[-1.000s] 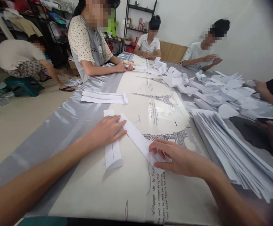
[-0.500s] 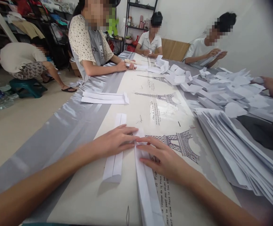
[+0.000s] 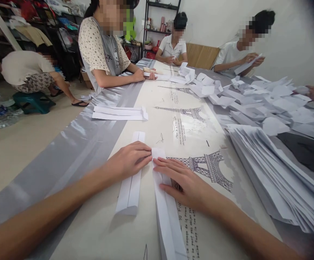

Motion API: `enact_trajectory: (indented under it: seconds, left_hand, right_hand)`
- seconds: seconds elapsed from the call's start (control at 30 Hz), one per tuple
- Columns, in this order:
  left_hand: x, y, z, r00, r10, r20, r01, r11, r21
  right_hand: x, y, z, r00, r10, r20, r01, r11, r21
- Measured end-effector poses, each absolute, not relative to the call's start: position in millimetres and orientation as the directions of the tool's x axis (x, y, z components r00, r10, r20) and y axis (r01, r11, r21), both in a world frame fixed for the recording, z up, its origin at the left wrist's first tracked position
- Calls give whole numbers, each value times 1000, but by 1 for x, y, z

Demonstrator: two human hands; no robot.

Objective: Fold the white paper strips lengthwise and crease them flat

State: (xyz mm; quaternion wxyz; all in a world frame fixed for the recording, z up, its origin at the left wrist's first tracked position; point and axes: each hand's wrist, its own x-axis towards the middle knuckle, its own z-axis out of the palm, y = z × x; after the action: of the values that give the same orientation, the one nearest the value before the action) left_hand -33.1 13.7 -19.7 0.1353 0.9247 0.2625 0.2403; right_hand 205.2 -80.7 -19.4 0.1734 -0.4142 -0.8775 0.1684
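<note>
Both hands are flat on the desk (image 3: 64, 151) here, close to its near edge. The left hand (image 3: 131, 162) lies open, fingers stretched out and held together, across the upper part of a shorter folded strip (image 3: 129, 193) of white paper, its fingertips reaching the top end of the neighbouring strip. The right hand (image 3: 184, 182) is open too, palm down and fingers a little apart, pressing on that long folded strip (image 3: 167, 216), which runs from between the two hands straight toward the near edge and out of view. The two strips lie side by side, just apart, on a printed cover (image 3: 151, 97) with tower drawings and lines of script. Neither hand grips anything; both simply press down. Toward the right edge sits a thick fanned stack of white sheets (image 3: 267, 169), and beyond it, toward the far right corner, a heap of loose folded papers (image 3: 254, 101). By the left edge a pair of folded strips (image 3: 119, 113) lies crosswise. A person in a dotted top (image 3: 99, 50) rests a hand on the desk at the left edge, another person (image 3: 173, 47) sits at the far end, and a third (image 3: 232, 54) on the right holds a paper up. On the floor a person (image 3: 24, 68) crouches on a low stool.
</note>
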Motion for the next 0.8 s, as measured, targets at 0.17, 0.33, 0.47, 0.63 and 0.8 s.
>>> enact_trajectory:
  seconds: [0.17,0.33,0.47,0.63,0.8]
  left_hand:
    - [-34,14,-20,756,531,384,405,-839,362]
    - [-33,12,-15,761,510,400,415,-858,304]
    - [-33,11,-18,748,539,387,459,-841,285]
    - [-35,12,-23,742,499,448,458,-865,205]
    - [-33,9,-22,784,446,432,437,-891,126]
  right_hand:
    - [205,-79,-17,-619,768,163,664,623,-413]
    - [205,-78,-16,-629,756,181,660,643,-389]
    - [206,-78,-16,-635,749,188,653,651,-387]
    - [206,-78,-16,-627,755,192,646,642,-413]
    - [205,-77,-16,-622,764,173,638,622,-455]
